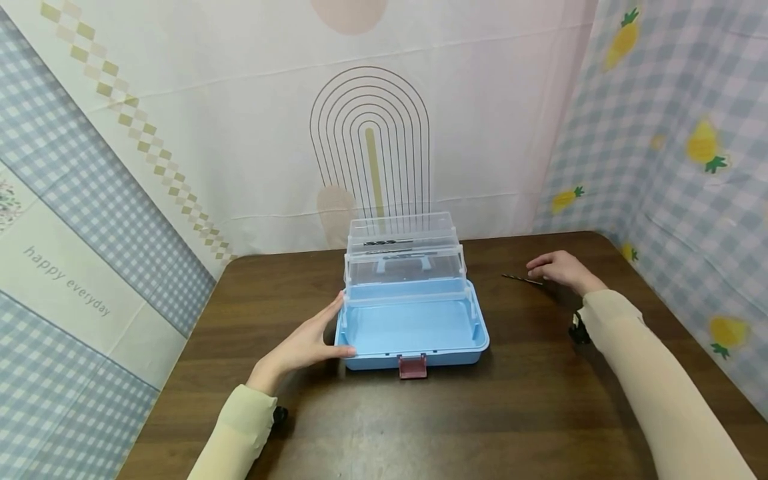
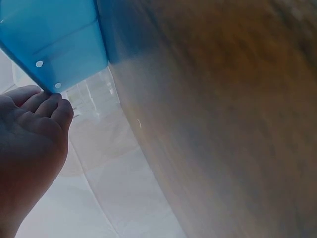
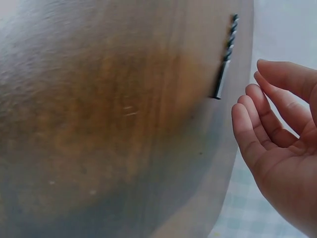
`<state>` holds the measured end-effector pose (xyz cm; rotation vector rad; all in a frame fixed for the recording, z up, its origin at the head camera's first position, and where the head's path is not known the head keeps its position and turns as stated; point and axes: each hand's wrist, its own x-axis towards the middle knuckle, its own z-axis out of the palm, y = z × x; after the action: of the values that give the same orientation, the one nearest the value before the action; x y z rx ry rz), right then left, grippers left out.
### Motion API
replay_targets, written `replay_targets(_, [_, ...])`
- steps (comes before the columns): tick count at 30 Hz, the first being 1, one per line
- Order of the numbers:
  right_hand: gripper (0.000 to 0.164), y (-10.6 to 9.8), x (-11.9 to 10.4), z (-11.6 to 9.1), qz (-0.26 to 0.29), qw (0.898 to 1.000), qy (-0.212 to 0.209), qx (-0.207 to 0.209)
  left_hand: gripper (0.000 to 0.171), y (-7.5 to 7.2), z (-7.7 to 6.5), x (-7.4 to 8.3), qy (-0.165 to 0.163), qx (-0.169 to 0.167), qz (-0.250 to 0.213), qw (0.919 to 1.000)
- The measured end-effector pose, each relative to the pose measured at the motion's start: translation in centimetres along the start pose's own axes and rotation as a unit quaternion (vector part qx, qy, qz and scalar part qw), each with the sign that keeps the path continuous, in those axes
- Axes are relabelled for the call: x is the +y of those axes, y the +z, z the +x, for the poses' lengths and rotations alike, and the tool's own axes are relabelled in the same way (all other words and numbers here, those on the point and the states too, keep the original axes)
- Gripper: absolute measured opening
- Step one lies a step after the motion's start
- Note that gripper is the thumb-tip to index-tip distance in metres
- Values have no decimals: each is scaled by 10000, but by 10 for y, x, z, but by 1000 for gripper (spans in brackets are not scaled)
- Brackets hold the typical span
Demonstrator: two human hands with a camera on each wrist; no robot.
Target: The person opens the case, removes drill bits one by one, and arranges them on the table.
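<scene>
1. A white patterned cloth [image 1: 498, 147] hung behind the dark brown wooden table [image 1: 420, 427], with blue-and-white checked cloth [image 1: 678, 220] to your right.

2. The fingers of your right hand [image 1: 563, 272] were loosely bent and held nothing; the right wrist view showed a gap between them and the slim, dark, spiral-fluted metal drill bit [image 3: 227, 59].

3. Your left hand [image 1: 306, 343] had its thumb and fingers apart, with the left end of the light-blue plastic toolbox [image 1: 447, 359] held between them: thumb at the front corner, fingers along the side.

4. The drill bit lay flat on the table, to the right of the toolbox and well apart from it, its fluted end towards the toolbox and its smooth shank nearest your right hand.

5. Above the toolbox's bare blue base stood its raised clear plastic trays [image 1: 450, 248], with other dark drill bits [image 1: 388, 243] in them. The dusty-pink latch [image 1: 413, 367] hung open at the front.

6. The step in hand seemed to be picking up the loose bit while you steadied the toolbox. The next move probably called for lowering your right fingertips and pinching the shank; so thin a bit could have rolled if nudged.
</scene>
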<state>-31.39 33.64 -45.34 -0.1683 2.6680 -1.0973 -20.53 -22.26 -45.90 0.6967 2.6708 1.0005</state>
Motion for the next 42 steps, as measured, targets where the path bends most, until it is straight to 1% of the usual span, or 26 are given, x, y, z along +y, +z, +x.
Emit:
replay_targets(6, [46, -10, -10, 4, -36, 10000, 2, 12, 117, 0, 0, 0, -33, -13, 34, 10000])
replay_targets(11, [46, -19, -18, 7, -39, 10000, 49, 49, 116, -1, 0, 1, -10, -32, 62, 10000])
replay_targets(17, [46, -26, -29, 8, -39, 9999, 132, 54, 116, 0, -1, 2, 4, -72, 63, 10000])
replay_targets(25, [44, -28, -43, 10, -193, 9997, -133, 106, 116, 0, 0, 1, 2, -53, 116, 9999])
replay_targets(31, [42, -25, -57, 20, -156, 9993, -215, 246, 117, -1, -1, 2, -26, -51, 87, 9999])
replay_targets(37, [42, -22, -79, 27, -102, 9988, -404, 268, 116, -1, -2, 2, 10, -80, 71, 9999])
replay_targets(42, [42, -25, -100, 35, -12, 9980, -541, 324, 116, -1, -1, 1, 60, -93, 121, 9999])
